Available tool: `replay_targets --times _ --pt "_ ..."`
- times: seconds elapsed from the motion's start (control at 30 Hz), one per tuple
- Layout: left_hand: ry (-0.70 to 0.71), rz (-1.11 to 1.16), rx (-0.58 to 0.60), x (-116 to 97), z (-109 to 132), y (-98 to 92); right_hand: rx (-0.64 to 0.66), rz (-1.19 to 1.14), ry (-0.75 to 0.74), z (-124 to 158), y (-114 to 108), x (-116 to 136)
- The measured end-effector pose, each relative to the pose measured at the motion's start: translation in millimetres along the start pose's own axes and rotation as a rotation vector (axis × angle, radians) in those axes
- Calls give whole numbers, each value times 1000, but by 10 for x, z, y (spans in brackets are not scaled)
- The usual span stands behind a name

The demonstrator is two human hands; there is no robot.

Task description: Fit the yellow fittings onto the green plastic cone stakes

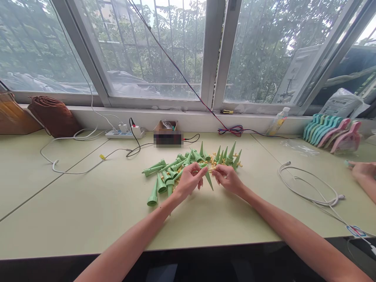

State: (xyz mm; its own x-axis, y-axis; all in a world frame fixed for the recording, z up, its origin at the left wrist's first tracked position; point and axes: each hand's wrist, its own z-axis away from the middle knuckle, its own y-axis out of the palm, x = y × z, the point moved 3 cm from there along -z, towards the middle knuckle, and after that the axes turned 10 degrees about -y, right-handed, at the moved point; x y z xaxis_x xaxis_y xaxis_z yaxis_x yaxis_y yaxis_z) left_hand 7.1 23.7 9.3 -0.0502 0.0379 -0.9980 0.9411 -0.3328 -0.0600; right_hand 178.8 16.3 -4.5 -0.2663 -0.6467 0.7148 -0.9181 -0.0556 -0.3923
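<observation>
Left hand [189, 181] pinches 1 green cone [208, 181], tip downward; right hand [229, 180] pinches 1 yellow piece [214, 169] near its wide end. Loose cones [161, 185] lie left of the grip; upright cones [231, 152] stand beyond, rightward; power strip [125, 135] farther, leftward.

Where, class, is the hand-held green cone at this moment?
In the head view, the green cone is near the centre, in the left hand, tip pointing downward, beside the yellow piece pinched by the right hand.
</observation>
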Motion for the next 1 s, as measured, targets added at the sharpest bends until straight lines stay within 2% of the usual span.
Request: replay_targets --times 1.0 --pt "-115 253 69 55 -47 -9 67 24 -47 -15 10 88"
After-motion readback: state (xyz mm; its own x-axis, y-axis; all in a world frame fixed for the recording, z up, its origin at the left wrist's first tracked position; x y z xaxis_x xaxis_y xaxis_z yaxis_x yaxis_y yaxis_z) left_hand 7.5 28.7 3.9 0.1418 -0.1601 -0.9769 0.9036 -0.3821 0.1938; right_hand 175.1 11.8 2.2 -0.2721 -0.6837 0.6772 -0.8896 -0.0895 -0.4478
